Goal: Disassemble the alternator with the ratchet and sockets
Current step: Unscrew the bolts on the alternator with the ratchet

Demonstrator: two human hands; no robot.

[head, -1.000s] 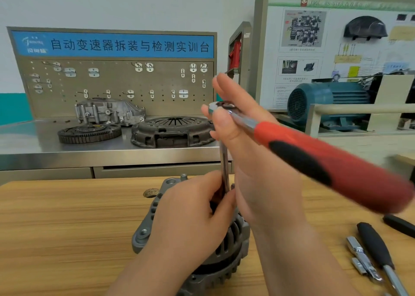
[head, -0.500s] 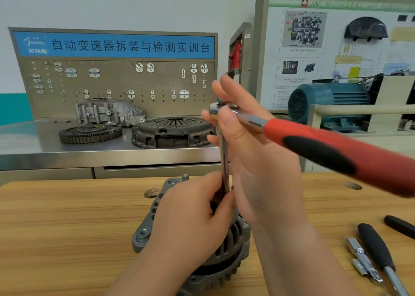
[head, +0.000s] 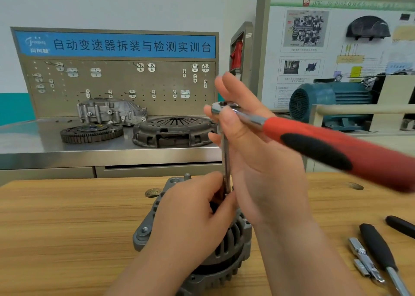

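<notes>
Red-handled ratchet (head: 314, 143) sits centre frame, my right hand (head: 258, 158) pinching its head while my left hand (head: 193, 223) grips the extension bar (head: 225, 158) low, presumably keeping it upright on the alternator (head: 233, 244).

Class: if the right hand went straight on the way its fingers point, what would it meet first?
Nothing close: the right hand points up and away into open air; the pegboard lies far behind in that line, depth unclear.

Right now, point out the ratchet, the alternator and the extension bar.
ratchet (head: 296, 127), head view, on the red handle.
alternator (head: 231, 250), head view, on the ribbed housing.
extension bar (head: 225, 158), head view, on the mid-shaft.
</notes>
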